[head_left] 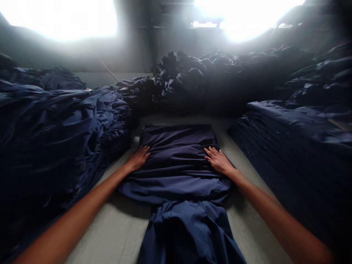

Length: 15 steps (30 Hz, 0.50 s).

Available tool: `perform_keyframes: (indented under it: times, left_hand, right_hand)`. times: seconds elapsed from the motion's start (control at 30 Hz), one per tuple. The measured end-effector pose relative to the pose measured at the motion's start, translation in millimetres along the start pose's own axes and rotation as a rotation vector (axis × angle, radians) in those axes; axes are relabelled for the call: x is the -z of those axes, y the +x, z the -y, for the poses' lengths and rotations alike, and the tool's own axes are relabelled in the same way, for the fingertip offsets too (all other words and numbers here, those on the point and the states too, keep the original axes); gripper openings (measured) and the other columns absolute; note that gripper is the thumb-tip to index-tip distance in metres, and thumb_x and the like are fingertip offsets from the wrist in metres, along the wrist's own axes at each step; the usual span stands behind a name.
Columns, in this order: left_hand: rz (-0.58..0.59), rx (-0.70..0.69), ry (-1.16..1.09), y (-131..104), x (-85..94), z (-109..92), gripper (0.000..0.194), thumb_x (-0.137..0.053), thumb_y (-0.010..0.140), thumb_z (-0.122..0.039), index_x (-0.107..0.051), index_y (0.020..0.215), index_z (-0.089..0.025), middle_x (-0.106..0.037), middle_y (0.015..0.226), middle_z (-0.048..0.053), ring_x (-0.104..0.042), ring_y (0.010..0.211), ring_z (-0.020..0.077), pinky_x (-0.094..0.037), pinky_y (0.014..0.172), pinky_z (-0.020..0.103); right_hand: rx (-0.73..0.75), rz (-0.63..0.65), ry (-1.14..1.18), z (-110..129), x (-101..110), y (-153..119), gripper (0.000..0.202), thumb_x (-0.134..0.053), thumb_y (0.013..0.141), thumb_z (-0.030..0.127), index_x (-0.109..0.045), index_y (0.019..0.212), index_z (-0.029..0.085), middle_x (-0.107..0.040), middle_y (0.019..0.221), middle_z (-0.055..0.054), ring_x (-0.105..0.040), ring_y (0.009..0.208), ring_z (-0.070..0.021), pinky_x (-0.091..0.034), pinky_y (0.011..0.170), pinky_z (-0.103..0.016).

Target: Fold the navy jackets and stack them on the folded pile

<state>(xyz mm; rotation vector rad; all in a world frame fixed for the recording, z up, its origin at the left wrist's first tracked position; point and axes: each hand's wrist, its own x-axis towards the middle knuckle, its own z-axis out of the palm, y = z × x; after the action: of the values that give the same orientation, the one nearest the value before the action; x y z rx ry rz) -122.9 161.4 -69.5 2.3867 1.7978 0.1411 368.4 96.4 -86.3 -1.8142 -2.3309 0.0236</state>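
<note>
A dark navy garment [178, 157] lies spread in front of me, its far edge straight and its middle crossed by sideways wrinkles. My left hand [139, 157] rests flat on its left side, fingers stretched out. On the right side my right hand [218, 159] lies palm down, fingers spread. Neither hand grips the cloth. Toward me the cloth bunches into a thick fold, and a lighter blue length of fabric [189, 227] hangs down from there to the bottom of the view. Which kind of garment it is I cannot tell.
Tall stacks of navy clothing stand on the left [55, 135] and on the right [297, 146]. A crumpled heap of dark garments [181, 77] rises at the back. Pale table surface [118, 227] shows around the cloth. Bright light comes from above.
</note>
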Motion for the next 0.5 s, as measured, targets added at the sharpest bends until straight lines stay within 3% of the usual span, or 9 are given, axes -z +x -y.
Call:
perform_keyframes:
  times: [0.1, 0.17, 0.23, 0.3, 0.4, 0.5]
  left_hand:
    - [0.04, 0.03, 0.024, 10, 6.6, -11, 0.066, -0.019, 0.108, -0.051, -0.029, 0.166, -0.02, -0.024, 0.173, 0.011, -0.015, 0.162, 0.0295, -0.023, 0.126, 0.054]
    - [0.071, 0.022, 0.034, 22, 16.0, -18, 0.068, -0.025, 0.107, -0.054, -0.034, 0.164, -0.017, -0.029, 0.171, 0.015, -0.019, 0.16, 0.0323, -0.023, 0.125, 0.056]
    - [0.084, 0.008, 0.04, 39, 28.0, -23, 0.071, -0.031, 0.105, -0.058, -0.04, 0.161, -0.016, -0.036, 0.167, 0.018, -0.025, 0.158, 0.0368, -0.021, 0.124, 0.061]
    - [0.056, -0.005, 0.051, 56, 39.0, -28, 0.071, -0.028, 0.105, -0.059, -0.038, 0.161, -0.017, -0.034, 0.168, 0.019, -0.022, 0.159, 0.0388, -0.016, 0.123, 0.067]
    - [-0.014, -0.034, 0.073, 72, 44.1, -30, 0.069, -0.019, 0.107, -0.054, -0.029, 0.165, -0.017, -0.021, 0.173, 0.018, -0.014, 0.161, 0.0364, -0.015, 0.123, 0.068]
    - [-0.019, -0.093, 0.102, 70, 32.7, -22, 0.062, -0.026, 0.107, -0.051, -0.045, 0.157, -0.019, -0.037, 0.167, 0.016, -0.027, 0.158, 0.0323, -0.024, 0.124, 0.059]
  right_hand:
    - [-0.006, 0.026, 0.023, -13, 13, 16, 0.061, -0.034, 0.108, 0.05, -0.039, 0.162, 0.023, -0.034, 0.169, -0.014, -0.029, 0.157, -0.0297, -0.024, 0.126, -0.057]
    - [-0.021, 0.049, 0.046, -18, 28, 28, 0.055, -0.034, 0.108, 0.048, -0.051, 0.154, 0.024, -0.045, 0.163, -0.013, -0.039, 0.153, -0.0289, -0.031, 0.123, -0.055]
    - [-0.042, 0.055, 0.058, -16, 46, 45, 0.053, -0.03, 0.109, 0.048, -0.065, 0.14, 0.025, -0.061, 0.149, -0.011, -0.055, 0.14, -0.0278, -0.042, 0.117, -0.05]
    - [-0.042, 0.012, 0.053, -2, 62, 65, 0.055, -0.026, 0.11, 0.049, -0.07, 0.133, 0.025, -0.067, 0.141, -0.012, -0.063, 0.131, -0.0276, -0.048, 0.112, -0.046]
    - [0.036, -0.081, 0.045, 35, 66, 88, 0.052, -0.034, 0.109, 0.05, -0.06, 0.147, 0.026, -0.053, 0.157, -0.011, -0.052, 0.143, -0.0294, -0.04, 0.119, -0.047]
    - [0.149, -0.026, 0.016, 66, 41, 89, 0.053, -0.038, 0.109, 0.05, -0.05, 0.156, 0.028, -0.04, 0.166, -0.011, -0.039, 0.152, -0.0351, -0.03, 0.122, -0.059]
